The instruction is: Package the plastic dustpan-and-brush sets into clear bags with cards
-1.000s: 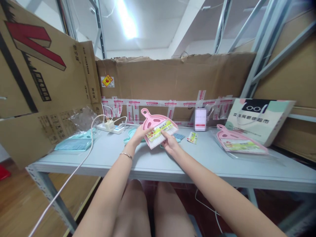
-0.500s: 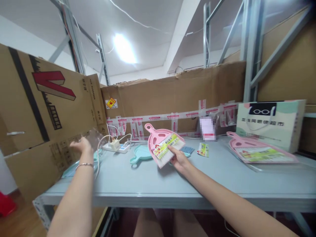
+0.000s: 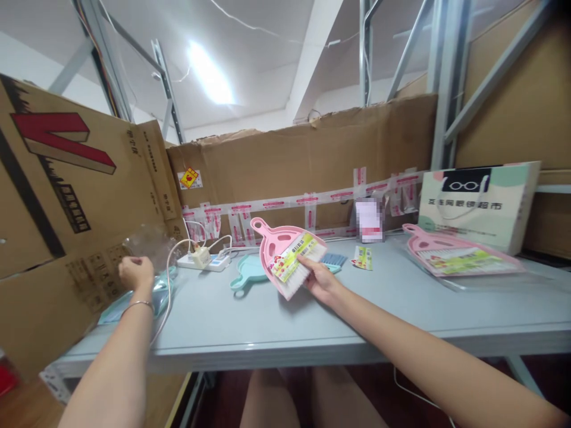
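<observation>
My right hand (image 3: 322, 282) grips a small pink dustpan (image 3: 277, 238) together with a white-bristled brush (image 3: 292, 286), thumb on top. A yellow-green label card (image 3: 292, 258) crosses the pair, which is tilted above the table. My left hand (image 3: 136, 273) is at the left with its fingers curled. Clear plastic film (image 3: 149, 241) rises just behind it; whether the fingers hold it cannot be made out. Below that hand lies a wrapped turquoise set (image 3: 116, 310). Partly hidden behind the pink dustpan are a turquoise dustpan (image 3: 247, 268) and a blue-bristled brush (image 3: 334, 260).
A loose label card (image 3: 363, 258) lies on the grey table (image 3: 250, 324). Another pink dustpan set (image 3: 459, 254) in clear wrapping is at the right, before a paper bag (image 3: 479, 208). Left stand a power strip (image 3: 214, 263) with white cables and a large carton (image 3: 57, 178).
My left hand has lowered slightly and its fingers are more curled. The pink dustpan and brush stay in my right hand. The whole view has shifted a little.
</observation>
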Motion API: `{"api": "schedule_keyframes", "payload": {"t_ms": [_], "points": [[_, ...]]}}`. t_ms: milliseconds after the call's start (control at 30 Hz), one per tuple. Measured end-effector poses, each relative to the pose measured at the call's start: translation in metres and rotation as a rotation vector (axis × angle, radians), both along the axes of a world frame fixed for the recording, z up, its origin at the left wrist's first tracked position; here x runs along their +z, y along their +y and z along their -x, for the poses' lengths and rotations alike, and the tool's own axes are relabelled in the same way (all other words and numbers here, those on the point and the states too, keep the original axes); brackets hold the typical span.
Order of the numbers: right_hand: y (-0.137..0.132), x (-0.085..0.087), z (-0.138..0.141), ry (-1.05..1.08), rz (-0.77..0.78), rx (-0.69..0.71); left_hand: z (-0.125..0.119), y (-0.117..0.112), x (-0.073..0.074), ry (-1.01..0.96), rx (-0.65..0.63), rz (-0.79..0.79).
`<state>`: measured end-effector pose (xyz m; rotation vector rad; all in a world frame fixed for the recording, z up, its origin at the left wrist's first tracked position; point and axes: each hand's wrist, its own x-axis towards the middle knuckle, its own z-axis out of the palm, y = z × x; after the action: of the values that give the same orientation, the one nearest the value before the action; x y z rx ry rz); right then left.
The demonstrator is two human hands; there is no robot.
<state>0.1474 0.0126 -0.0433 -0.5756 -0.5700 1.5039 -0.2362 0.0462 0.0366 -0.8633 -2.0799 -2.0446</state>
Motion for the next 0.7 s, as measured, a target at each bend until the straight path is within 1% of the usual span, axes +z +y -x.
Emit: {"api": "schedule_keyframes", "payload": {"t_ms": [67, 100, 167, 233, 267, 333, 400, 433, 500, 600, 700], "points": [[-0.001, 0.001, 0.001, -0.001, 0.001, 0.007, -0.015, -0.005, 0.016, 0.067, -0.008, -0.139], [-0.002, 0.001, 0.001, -0.001, 0.003, 0.009, -0.025, -0.008, 0.027, 0.095, -0.034, -0.214], [-0.003, 0.002, 0.001, -0.002, 0.007, 0.006, -0.051, -0.015, 0.048, 0.135, -0.136, -0.363], [-0.004, 0.003, 0.000, -0.001, 0.004, -0.005, -0.082, -0.020, 0.065, 0.144, -0.307, -0.483], [-0.004, 0.003, -0.001, 0.000, -0.001, -0.011, -0.098, -0.021, 0.071, 0.134, -0.421, -0.522], [-0.005, 0.004, -0.003, 0.002, -0.016, -0.029, -0.129, -0.021, 0.074, 0.080, -0.674, -0.560], [-0.005, 0.006, -0.007, 0.001, -0.023, -0.050, -0.153, -0.016, 0.067, -0.022, -0.875, -0.598], [-0.005, 0.006, -0.009, -0.001, -0.024, -0.060, -0.161, -0.012, 0.060, -0.098, -0.952, -0.628], [-0.005, 0.007, -0.013, -0.005, -0.021, -0.071, -0.171, -0.002, 0.042, -0.271, -1.062, -0.686], [-0.004, 0.007, -0.018, -0.014, -0.010, -0.068, -0.173, 0.011, 0.013, -0.491, -1.162, -0.686], [-0.002, 0.004, -0.019, -0.035, 0.019, -0.051, -0.168, 0.017, -0.006, -0.656, -1.224, -0.643]]}}
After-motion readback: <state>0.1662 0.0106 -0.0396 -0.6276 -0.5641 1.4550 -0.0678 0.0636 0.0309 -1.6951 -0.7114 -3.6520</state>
